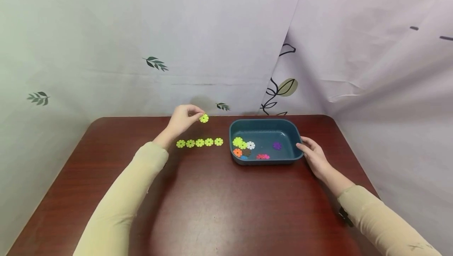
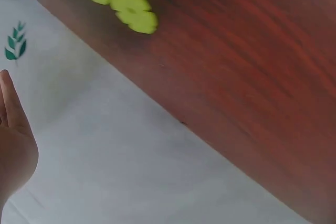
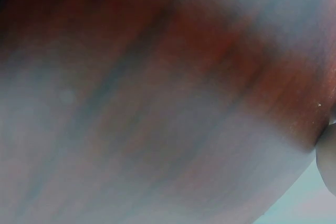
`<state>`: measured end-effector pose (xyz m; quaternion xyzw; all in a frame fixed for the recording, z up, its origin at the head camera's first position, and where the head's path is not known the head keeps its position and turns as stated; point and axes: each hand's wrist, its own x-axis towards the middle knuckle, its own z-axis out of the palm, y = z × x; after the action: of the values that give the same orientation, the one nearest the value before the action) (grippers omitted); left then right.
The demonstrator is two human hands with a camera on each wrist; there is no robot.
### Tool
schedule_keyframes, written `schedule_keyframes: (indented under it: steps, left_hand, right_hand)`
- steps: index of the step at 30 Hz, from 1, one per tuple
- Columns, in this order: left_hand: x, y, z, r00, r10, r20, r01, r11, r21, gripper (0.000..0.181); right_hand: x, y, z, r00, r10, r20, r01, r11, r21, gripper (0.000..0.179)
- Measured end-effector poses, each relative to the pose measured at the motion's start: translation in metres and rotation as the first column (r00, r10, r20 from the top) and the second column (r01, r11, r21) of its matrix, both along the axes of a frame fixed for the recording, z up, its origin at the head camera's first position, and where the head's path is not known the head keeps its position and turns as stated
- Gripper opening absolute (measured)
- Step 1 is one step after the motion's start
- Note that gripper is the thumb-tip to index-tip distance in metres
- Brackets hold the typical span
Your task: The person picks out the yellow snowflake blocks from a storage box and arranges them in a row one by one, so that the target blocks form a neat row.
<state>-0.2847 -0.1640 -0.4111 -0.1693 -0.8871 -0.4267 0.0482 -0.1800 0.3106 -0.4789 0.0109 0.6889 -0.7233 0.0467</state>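
Observation:
In the head view my left hand (image 1: 181, 121) pinches a yellow-green notched plastic disc (image 1: 204, 118) between thumb and fingers, near the table's back edge. In front of it, several matching discs (image 1: 199, 142) lie in a straight row. My right hand (image 1: 315, 158) grips the right rim of a dark blue tub (image 1: 265, 162), thumb over the edge. Inside the tub are yellow-green discs (image 1: 238, 142), a white disc (image 1: 250, 145), a purple disc (image 1: 277, 146), an orange disc (image 1: 237, 152), and brown, blue and pinkish-red ones. The left wrist view shows only part of the hand (image 2: 17, 148), its disc hidden.
The reddish-brown table (image 1: 212, 209) meets pale leaf-printed cloth (image 1: 219, 51) behind and at both sides. A small dark object (image 1: 345, 216) shows under the right sleeve. The right wrist view is mostly a blurred tabletop.

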Motion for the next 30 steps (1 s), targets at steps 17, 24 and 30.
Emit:
schedule_keyframes:
  steps: [17,24,30]
  left_hand:
    - [0.018,-0.063,-0.032,0.995,0.102,0.017,-0.1,0.99,-0.101,0.016]
    - [0.025,-0.085,-0.044,0.993,0.113,0.017,-0.109,0.98,-0.164,0.015]
    - [0.028,-0.1,-0.049,0.993,0.109,0.042,-0.099,0.974,-0.204,0.016]
  right_hand:
    - [-0.001,-0.001,0.003,1.0,-0.009,0.026,0.008,1.0,0.007,0.022]
    - [0.0,0.0,0.005,0.999,-0.018,0.045,0.017,1.0,0.021,0.028]
    - [0.0,0.0,0.003,0.999,-0.015,0.033,0.014,1.0,0.006,0.022]
